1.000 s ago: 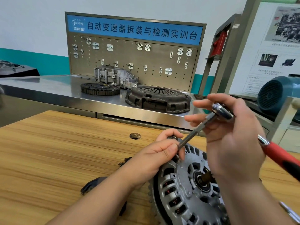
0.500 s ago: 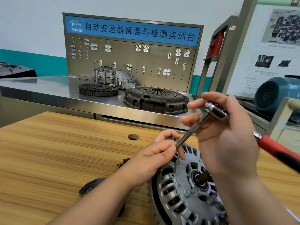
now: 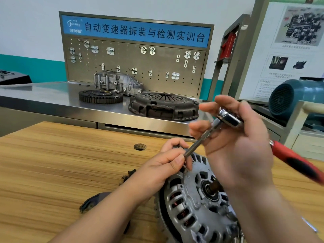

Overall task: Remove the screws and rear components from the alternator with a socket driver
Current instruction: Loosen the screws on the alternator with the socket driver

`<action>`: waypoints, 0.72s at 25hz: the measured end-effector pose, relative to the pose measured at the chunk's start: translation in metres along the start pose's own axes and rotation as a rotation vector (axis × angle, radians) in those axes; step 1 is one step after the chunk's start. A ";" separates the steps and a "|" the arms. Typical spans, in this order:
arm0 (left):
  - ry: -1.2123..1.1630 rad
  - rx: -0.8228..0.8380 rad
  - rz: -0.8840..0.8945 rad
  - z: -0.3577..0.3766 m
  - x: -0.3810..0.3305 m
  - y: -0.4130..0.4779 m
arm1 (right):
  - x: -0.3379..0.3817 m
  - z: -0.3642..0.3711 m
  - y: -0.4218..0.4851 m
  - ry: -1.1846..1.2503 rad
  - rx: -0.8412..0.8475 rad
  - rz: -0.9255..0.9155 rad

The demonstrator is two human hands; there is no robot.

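The silver alternator (image 3: 192, 204) lies on the wooden table (image 3: 61, 163), its vented housing and centre shaft facing me. My left hand (image 3: 163, 167) grips the alternator's upper edge, thumb and fingers pinching the lower end of the socket driver's extension shaft (image 3: 199, 142). My right hand (image 3: 235, 142) holds the chrome ratchet head (image 3: 228, 118) at the top of that shaft, fingers partly spread. The red and black handle (image 3: 294, 160) sticks out to the right behind that hand. The socket tip is hidden by my left thumb.
A dark removed part (image 3: 94, 202) and some black debris (image 3: 128, 174) lie left of the alternator. A round hole (image 3: 139, 146) sits in the tabletop. Behind, a steel bench carries a clutch cover (image 3: 163, 106), a flywheel (image 3: 100, 96) and a housing.
My right hand and the ratchet head have shifted slightly left and down, swinging the handle. My left hand stays on the alternator and the shaft.
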State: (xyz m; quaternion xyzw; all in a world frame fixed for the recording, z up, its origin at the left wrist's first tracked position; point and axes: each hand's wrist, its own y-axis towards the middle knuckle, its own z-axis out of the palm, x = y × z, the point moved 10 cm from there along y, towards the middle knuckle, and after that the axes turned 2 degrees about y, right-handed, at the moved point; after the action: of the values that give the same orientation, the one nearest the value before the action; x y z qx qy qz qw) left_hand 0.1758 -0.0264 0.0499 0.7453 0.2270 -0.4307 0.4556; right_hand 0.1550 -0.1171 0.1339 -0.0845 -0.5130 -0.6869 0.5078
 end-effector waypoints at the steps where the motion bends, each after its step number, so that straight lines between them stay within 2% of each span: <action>1: -0.001 -0.001 0.009 0.000 -0.001 0.000 | -0.009 0.005 0.003 0.163 0.034 0.119; 2: -0.001 -0.003 0.010 0.000 -0.001 0.000 | -0.014 0.008 0.004 0.208 0.043 0.182; 3: -0.002 -0.004 0.006 0.000 0.000 0.000 | -0.012 0.006 0.002 0.152 0.056 0.150; 4: -0.006 -0.004 -0.006 0.000 0.001 0.001 | 0.001 0.002 0.001 -0.066 0.043 -0.007; 6: -0.022 0.000 -0.025 0.000 0.003 0.001 | 0.038 0.007 -0.014 -0.689 -0.053 -0.449; 7: -0.021 0.003 -0.024 0.000 0.004 0.001 | 0.047 0.006 -0.023 -0.823 -0.105 -0.586; 8: -0.015 0.007 -0.015 0.000 0.003 0.001 | 0.042 -0.001 -0.021 -0.693 -0.131 -0.520; 9: -0.010 0.000 -0.008 0.000 0.003 0.002 | 0.027 -0.008 -0.012 -0.471 -0.137 -0.342; 11: 0.008 -0.033 0.008 -0.002 0.000 0.002 | -0.009 0.003 -0.001 0.046 -0.006 0.088; 12: 0.037 -0.055 0.018 -0.004 -0.002 0.003 | -0.018 0.011 0.000 0.176 0.035 0.231; 14: 0.064 -0.049 0.014 -0.003 -0.001 0.003 | -0.019 0.014 0.004 0.209 0.080 0.310; 15: 0.048 -0.031 -0.003 -0.002 0.001 0.003 | -0.017 0.012 0.004 0.112 0.084 0.254; 16: 0.039 -0.015 -0.016 -0.001 0.003 0.002 | -0.007 0.009 0.004 -0.070 0.070 0.099; 18: 0.043 -0.005 -0.027 -0.001 0.004 -0.001 | 0.033 0.004 -0.010 -0.636 -0.090 -0.392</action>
State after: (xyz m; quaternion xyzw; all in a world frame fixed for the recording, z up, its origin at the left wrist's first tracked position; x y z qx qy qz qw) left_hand 0.1779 -0.0251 0.0468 0.7501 0.2477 -0.4200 0.4467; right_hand 0.1295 -0.1345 0.1508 -0.2161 -0.6207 -0.7325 0.1775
